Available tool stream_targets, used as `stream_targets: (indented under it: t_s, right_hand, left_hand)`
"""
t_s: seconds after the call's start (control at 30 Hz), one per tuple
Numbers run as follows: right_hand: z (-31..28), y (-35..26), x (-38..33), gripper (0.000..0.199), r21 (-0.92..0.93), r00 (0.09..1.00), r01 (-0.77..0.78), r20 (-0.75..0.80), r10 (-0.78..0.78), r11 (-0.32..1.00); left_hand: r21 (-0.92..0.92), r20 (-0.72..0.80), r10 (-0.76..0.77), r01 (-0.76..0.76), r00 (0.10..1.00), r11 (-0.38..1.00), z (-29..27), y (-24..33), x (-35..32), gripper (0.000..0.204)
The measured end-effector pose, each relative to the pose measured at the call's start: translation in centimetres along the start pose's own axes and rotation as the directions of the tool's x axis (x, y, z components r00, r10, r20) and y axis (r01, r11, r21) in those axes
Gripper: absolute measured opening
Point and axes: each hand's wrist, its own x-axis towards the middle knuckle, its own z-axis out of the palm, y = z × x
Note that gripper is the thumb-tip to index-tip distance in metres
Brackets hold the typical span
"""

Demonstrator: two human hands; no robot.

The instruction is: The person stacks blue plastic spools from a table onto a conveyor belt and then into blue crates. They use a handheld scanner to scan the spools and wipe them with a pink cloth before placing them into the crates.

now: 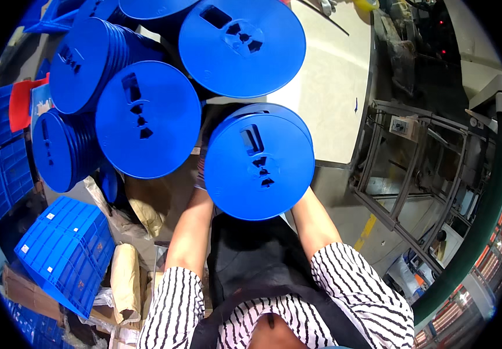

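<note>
In front of my body is a pair or short stack of round blue plastic reel discs (260,168), one offset behind the other. Each has a slot and cut-outs around its hub. My left hand (201,177) grips the stack at its left edge, fingers mostly hidden. From the right, my forearm (312,221) reaches under the discs, which cover my right hand; both arms support the stack from its sides. Just beyond stand more stacks of the same discs: a large one (242,58) at the top and another (149,125) to the left.
A pale worktable (332,99) extends behind and right of the discs. Ribbed blue stacks (82,67) crowd the far left. Below them are a blue crate (68,250) and a brown paper roll (126,279). On the right are a metal frame cart (414,168) and a green curved rail (483,232).
</note>
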Motion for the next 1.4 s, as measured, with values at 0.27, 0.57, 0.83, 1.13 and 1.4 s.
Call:
stream_targets:
  t_s: [0.27, 0.57, 0.83, 1.13, 1.4]
  right_hand:
    - [1.5, -0.6, 0.5, 0.049, -0.131, 0.997, 0.076, -0.012, -0.078, 0.988]
    - [0.3, -4.6, -6.6, 0.045, -0.261, 0.875, 0.477, 0.052, -0.481, 0.839]
    - [2.0, -8.2, -18.5, 0.019, -0.271, 0.950, 0.309, 0.048, -0.308, 0.912]
    - [3.7, -7.8, -18.3, 0.017, -0.262, 0.966, 0.248, -0.010, -0.260, 0.933]
    - [1.4, -8.6, -17.9, 0.017, -0.255, 0.958, 0.286, 0.096, -0.270, 0.924]
  left_hand:
    - [-0.022, 0.000, 0.018, -0.018, 1.000, 1.000, -0.5, 0.1, 0.0, 0.064]
    - [-0.124, -0.037, 0.261, -0.263, 0.965, 0.957, 2.0, -1.5, -1.6, 0.057]
    - [0.000, -0.490, 0.493, -0.565, 0.719, 0.825, -2.7, -3.9, -6.0, 0.041]
    - [0.133, -0.572, 0.372, -0.365, 0.731, 0.921, -5.8, -6.3, -23.3, 0.066]
    - [-0.001, -0.810, 0.125, -0.215, 0.573, 0.977, -14.5, -15.9, -32.2, 0.062]
